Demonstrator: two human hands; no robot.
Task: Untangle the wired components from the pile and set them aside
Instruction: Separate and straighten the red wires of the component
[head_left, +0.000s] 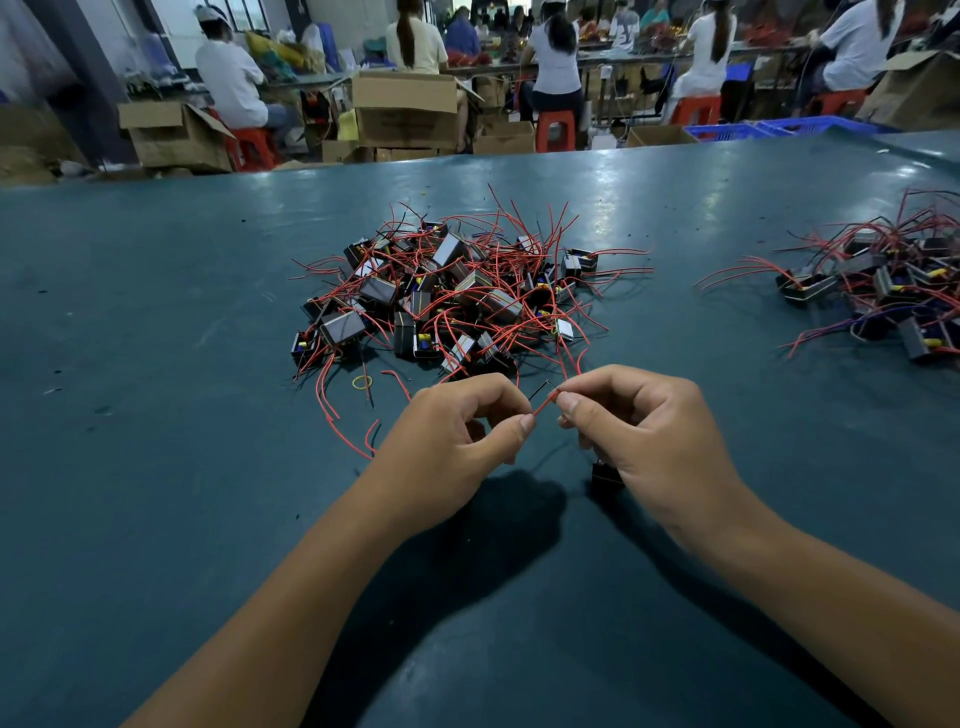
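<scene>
While a large pile (447, 296) remains mid-counter and a smaller set-aside heap (883, 291) sits at the right edge, our left hand (457, 441) and right hand (639, 431) pinch one red wire (545, 402).

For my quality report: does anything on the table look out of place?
Yes, one small thing: a yellow loop, perhaps a rubber band, lies alone on the green table just before the main pile, unlike the red-wired parts around it.

Tangled red-wired components (447, 291) mid-table
</scene>
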